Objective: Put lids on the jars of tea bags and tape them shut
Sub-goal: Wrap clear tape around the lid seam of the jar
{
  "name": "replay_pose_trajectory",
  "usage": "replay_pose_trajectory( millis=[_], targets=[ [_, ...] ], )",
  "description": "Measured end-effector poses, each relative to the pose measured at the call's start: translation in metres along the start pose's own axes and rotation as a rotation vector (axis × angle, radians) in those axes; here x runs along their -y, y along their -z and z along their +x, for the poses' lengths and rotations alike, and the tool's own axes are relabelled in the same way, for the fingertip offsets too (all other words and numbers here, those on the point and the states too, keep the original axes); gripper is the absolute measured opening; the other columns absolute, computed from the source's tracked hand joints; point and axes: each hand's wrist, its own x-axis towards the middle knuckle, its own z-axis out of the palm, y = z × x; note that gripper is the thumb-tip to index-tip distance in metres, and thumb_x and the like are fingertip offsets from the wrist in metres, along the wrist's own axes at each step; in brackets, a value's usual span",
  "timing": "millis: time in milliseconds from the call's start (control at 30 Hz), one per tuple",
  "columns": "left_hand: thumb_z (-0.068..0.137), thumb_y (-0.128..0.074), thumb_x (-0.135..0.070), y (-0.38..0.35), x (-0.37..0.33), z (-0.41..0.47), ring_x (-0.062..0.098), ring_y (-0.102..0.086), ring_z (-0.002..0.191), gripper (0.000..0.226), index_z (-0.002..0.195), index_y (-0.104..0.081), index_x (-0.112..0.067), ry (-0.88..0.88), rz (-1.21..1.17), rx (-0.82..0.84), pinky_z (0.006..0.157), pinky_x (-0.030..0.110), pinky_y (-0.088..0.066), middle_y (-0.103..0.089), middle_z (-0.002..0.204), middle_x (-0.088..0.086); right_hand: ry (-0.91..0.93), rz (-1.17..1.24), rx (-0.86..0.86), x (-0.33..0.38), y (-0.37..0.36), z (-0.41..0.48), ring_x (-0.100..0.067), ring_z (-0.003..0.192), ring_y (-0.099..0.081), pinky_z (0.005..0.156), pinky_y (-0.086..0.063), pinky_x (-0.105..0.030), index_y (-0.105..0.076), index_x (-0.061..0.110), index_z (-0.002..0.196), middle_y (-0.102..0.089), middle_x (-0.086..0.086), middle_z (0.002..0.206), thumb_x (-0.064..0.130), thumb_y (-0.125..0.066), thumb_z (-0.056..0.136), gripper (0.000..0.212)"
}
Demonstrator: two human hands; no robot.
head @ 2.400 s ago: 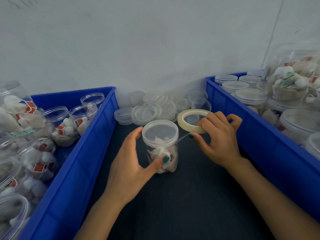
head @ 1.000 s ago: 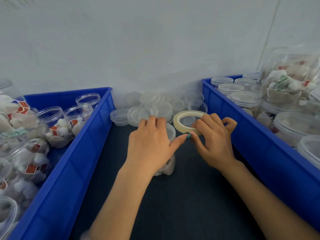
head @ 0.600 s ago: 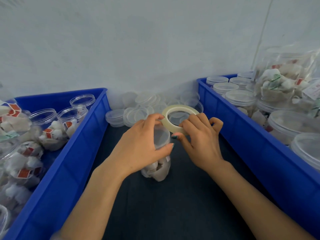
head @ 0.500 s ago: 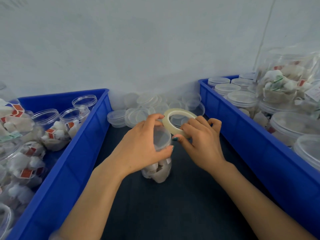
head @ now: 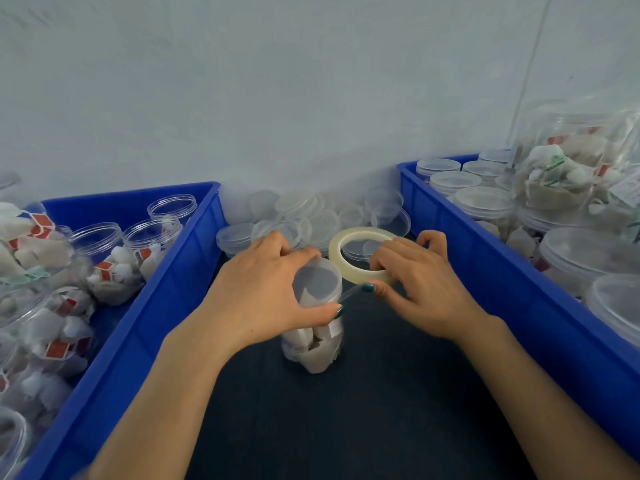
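The jar stands on the surface; the left hand curls its grip round the lidded top to steady it. Just right of the jar, the right hand pinches the tape roll (a strip stretches taut to the lid, seemingly ready for winding).

Left hand is gripping the jar while right hand is pinching the tape roll, both forearms extending forward.
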Motion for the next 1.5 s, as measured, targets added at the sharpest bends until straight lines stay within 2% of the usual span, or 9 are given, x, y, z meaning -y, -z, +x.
replay_pose_trajectory(
  millis=[267,533,633,733,800,1033,1267,1400,1500],
  targets=[
    [0.064,-0.070,-0.076,0.013,0.020,-0.007,-0.016,-0.040,0.119,0.099,0.149,-0.025,-0.056,-0.133,-0.269,0.131,0.098,0.018,-0.042,-0.037,0.134,-0.038,-0.077,-0.070,-0.105,0.009,0.000,0.004,-0.013,0.079,-0.050,0.080,-0.017,-0.032,-0.059,0.021,0.072,-0.053,0.010,0.080,0.079,-0.024,0.092,0.071],
    [0.079,-0.082,-0.028,0.011,0.020,-0.009,-0.029,-0.028,0.125,0.081,0.136,-0.032,-0.059,-0.215,-0.505,0.247,0.095,-0.005,-0.028,-0.026,0.134,-0.053,-0.135,-0.020,-0.083,0.021,-0.009,0.008,-0.007,0.078,-0.039,0.079,-0.014,-0.032,-0.049,0.026,0.071,-0.050,0.011,0.080,0.079,-0.031,0.088,0.058],
    [0.073,-0.080,-0.044,-0.002,0.001,-0.010,-0.025,-0.031,0.121,0.076,0.139,-0.041,-0.046,-0.159,-0.554,0.116,0.090,-0.002,-0.034,-0.034,0.130,-0.045,-0.133,0.001,-0.080,0.024,-0.011,0.007,-0.007,0.079,-0.036,0.077,-0.013,-0.032,-0.046,0.028,0.073,-0.048,0.012,0.079,0.074,-0.036,0.089,0.050],
    [0.062,-0.067,-0.078,-0.020,-0.021,-0.008,-0.009,-0.045,0.112,0.070,0.122,-0.051,-0.044,-0.033,-0.470,-0.156,0.089,0.019,-0.048,-0.046,0.116,-0.034,-0.118,0.006,-0.090,0.025,-0.012,0.005,-0.007,0.077,-0.037,0.074,-0.013,-0.033,-0.047,0.029,0.073,-0.045,0.016,0.077,0.068,-0.042,0.090,0.043],
    [0.065,-0.064,-0.080,-0.025,-0.024,-0.005,-0.004,-0.048,0.109,0.063,0.115,-0.054,-0.043,-0.030,-0.433,-0.232,0.088,0.027,-0.051,-0.052,0.112,-0.029,-0.097,0.017,-0.081,0.023,-0.010,0.005,-0.006,0.076,-0.035,0.074,-0.015,-0.034,-0.048,0.028,0.072,-0.043,0.018,0.075,0.065,-0.042,0.090,0.042],
    [0.069,-0.075,-0.052,-0.021,-0.007,-0.003,-0.007,-0.049,0.117,0.042,0.109,-0.060,-0.047,-0.116,-0.626,-0.151,0.081,0.002,-0.041,-0.056,0.118,-0.031,-0.006,0.062,-0.023,0.007,0.000,0.002,-0.007,0.077,-0.040,0.078,-0.019,-0.033,-0.052,0.025,0.075,-0.049,0.017,0.077,0.067,-0.030,0.099,0.053],
    [0.073,-0.085,-0.030,-0.012,0.005,-0.002,-0.003,-0.048,0.127,0.074,0.135,-0.046,-0.047,-0.228,-0.675,0.034,0.101,0.019,-0.044,-0.052,0.130,-0.027,-0.066,-0.004,-0.126,0.013,-0.003,0.005,-0.012,0.077,-0.045,0.078,-0.020,-0.035,-0.053,0.022,0.071,-0.052,0.013,0.076,0.079,-0.032,0.089,0.063],
    [0.066,-0.061,-0.069,-0.010,0.002,-0.003,-0.001,-0.017,0.137,0.104,0.153,-0.011,-0.043,-0.133,-0.363,0.034,0.108,0.019,-0.021,-0.015,0.142,-0.023,-0.090,0.026,-0.123,0.017,-0.009,0.004,-0.009,0.080,-0.040,0.079,-0.016,-0.033,-0.047,0.028,0.074,-0.049,0.016,0.080,0.078,-0.035,0.089,0.054],
    [0.059,-0.027,-0.088,-0.010,-0.002,-0.006,0.014,-0.027,0.131,0.106,0.148,-0.025,-0.032,0.027,-0.056,0.001,0.109,0.028,-0.020,-0.024,0.131,-0.010,-0.123,0.017,-0.131,0.013,-0.007,0.003,-0.007,0.085,-0.042,0.080,-0.016,-0.033,-0.054,0.027,0.077,-0.053,0.016,0.084,0.078,-0.035,0.088,0.056]
  ],
)
